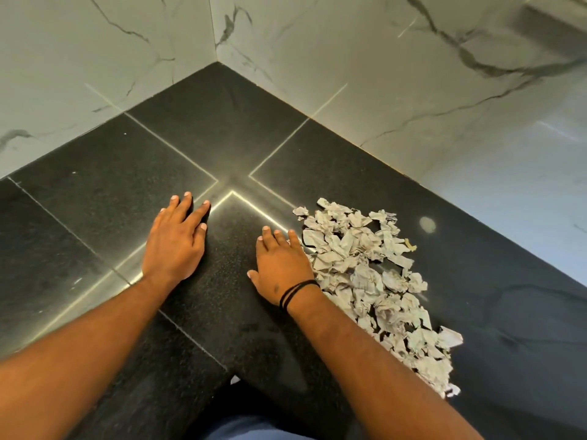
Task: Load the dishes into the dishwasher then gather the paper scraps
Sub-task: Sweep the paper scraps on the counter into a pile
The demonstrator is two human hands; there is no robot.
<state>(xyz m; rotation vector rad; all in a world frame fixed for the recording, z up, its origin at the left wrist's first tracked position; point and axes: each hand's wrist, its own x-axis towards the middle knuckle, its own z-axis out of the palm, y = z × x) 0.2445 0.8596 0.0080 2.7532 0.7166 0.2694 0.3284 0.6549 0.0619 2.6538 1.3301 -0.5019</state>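
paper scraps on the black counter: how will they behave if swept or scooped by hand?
The paper scraps look crumpled and thin, so probably very light and floppy; they should slide easily on the glossy black counter. The pile is loose separate pieces, so a push from the right hand would likely scatter some. A pinch probably lifts only a few.

A black counter ran into a corner closed off by two white marble walls, which blocked any reach beyond its far edges. A dense heap of crumpled paper scraps covered the counter's right side, pressed against the right hand. The left hand lay flat, well apart from the heap. Bare counter stretched between the hands, toward the corner, and across the left side.
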